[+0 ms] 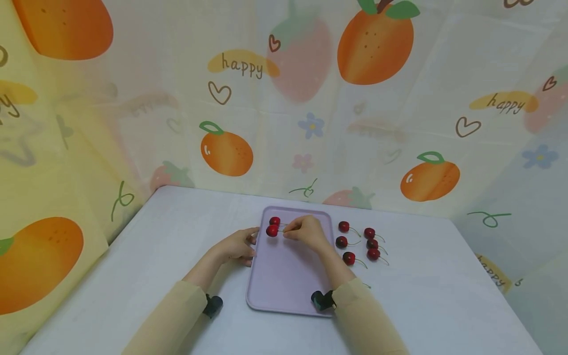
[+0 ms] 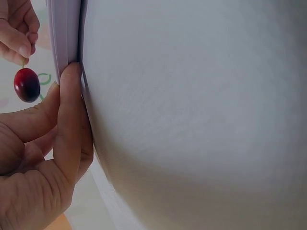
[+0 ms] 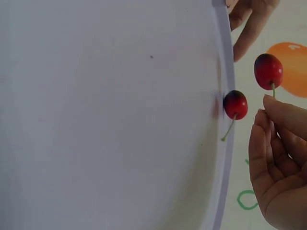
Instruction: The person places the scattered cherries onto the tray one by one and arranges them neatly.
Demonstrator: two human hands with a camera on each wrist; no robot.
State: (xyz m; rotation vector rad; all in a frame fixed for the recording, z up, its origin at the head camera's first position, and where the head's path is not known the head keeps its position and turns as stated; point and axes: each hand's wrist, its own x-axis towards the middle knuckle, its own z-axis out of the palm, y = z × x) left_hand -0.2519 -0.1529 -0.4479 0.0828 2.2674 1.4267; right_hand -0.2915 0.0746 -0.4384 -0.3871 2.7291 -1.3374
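Note:
By its stem, my right hand [image 1: 306, 232] pinches a dark red cherry [image 1: 272, 230] between thumb and fingertips. In the right wrist view this cherry [image 3: 268, 72] hangs above the tray's far part. Another cherry [image 3: 235, 105] lies in the lilac tray [image 1: 288, 281] near its far rim, its stem pointing toward the right hand's side. My left hand [image 1: 237, 246] is at the tray's left side. In the left wrist view its thumb and fingers [image 2: 71, 110] grip the tray's rim [image 2: 64, 38] from either side.
Several cherries with stems lie on the white table [image 1: 426, 286] to the right of the tray, among them one cherry [image 1: 343, 227] near its rim and another cherry [image 1: 373, 254] farther right. A stem [image 1: 366, 285] shows beside the right sleeve. A fruit-printed cloth [image 1: 284, 148] hangs behind the table.

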